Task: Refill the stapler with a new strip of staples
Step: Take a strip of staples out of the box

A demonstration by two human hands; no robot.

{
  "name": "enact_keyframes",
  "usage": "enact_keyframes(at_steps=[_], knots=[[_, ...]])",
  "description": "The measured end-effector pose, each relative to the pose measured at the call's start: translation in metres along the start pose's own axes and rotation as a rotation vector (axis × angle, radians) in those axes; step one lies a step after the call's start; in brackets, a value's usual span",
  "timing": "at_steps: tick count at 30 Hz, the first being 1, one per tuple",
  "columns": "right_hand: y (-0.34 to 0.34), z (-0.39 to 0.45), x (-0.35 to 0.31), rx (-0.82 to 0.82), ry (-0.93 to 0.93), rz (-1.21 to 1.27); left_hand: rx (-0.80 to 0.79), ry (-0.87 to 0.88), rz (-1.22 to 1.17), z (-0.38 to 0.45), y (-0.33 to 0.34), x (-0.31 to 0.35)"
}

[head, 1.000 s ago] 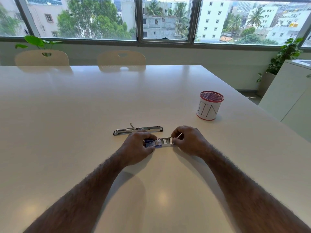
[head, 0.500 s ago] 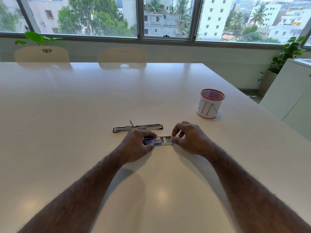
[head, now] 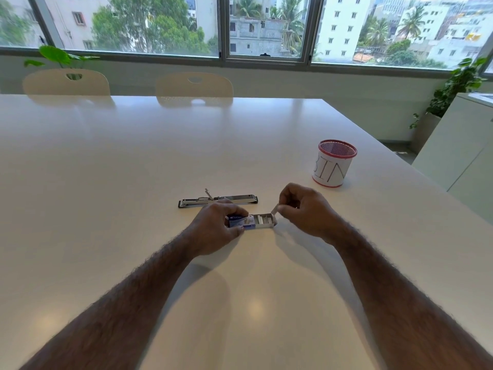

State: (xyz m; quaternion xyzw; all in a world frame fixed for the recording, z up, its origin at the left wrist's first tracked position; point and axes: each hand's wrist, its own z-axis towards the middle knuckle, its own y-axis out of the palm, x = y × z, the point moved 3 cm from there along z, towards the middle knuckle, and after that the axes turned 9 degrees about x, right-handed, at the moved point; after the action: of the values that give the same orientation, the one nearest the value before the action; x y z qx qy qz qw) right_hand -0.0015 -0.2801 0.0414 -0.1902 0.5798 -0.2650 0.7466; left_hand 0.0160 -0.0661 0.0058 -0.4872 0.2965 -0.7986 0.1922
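The staple box (head: 252,221) lies on the white bench (head: 133,161) at the centre of the view, its tray slid out toward 3 o'clock so that rows of staples show in the open end. The left hand (head: 216,228) grips the blue sleeve of the box between thumb and fingers and pins it to the bench. The right hand (head: 301,209), just beside the tray at its 3 o'clock end, has its grip narrowed to a pinch, thumb against fingertips, on a small pale sliver at the tray's corner. Whether that is a staple strip (head: 274,209) or the tray's end flap is too small to tell.

A strip of staples is, by judgement, very light, stiff along its length yet brittle: it is held together only by glue and will snap if bent or squeezed at mid-span. It is best taken by its two long sides, near one end, with light pressure, and kept level.

The stapler (head: 217,201) lies opened flat at 12 o'clock from the box, just beyond the left hand, its metal channel facing up. A mesh cup marked BIN (head: 334,164) stands well apart at 2 o'clock.
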Motion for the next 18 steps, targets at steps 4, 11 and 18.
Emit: enact_keyframes(at_steps=[4, 11, 18], knots=[[-0.005, 0.0, 0.006, 0.013, 0.375, 0.665, 0.006, 0.006, -0.003, 0.0, 0.0, -0.001], [0.0, 0.0, 0.021, -0.031, 0.792, 1.285, 0.011, 0.004, -0.01, 0.0, 0.001, 0.0], [-0.004, 0.001, 0.02, -0.114, 0.463, 0.088, 0.015, -0.002, -0.006, -0.001, 0.0, 0.0]])
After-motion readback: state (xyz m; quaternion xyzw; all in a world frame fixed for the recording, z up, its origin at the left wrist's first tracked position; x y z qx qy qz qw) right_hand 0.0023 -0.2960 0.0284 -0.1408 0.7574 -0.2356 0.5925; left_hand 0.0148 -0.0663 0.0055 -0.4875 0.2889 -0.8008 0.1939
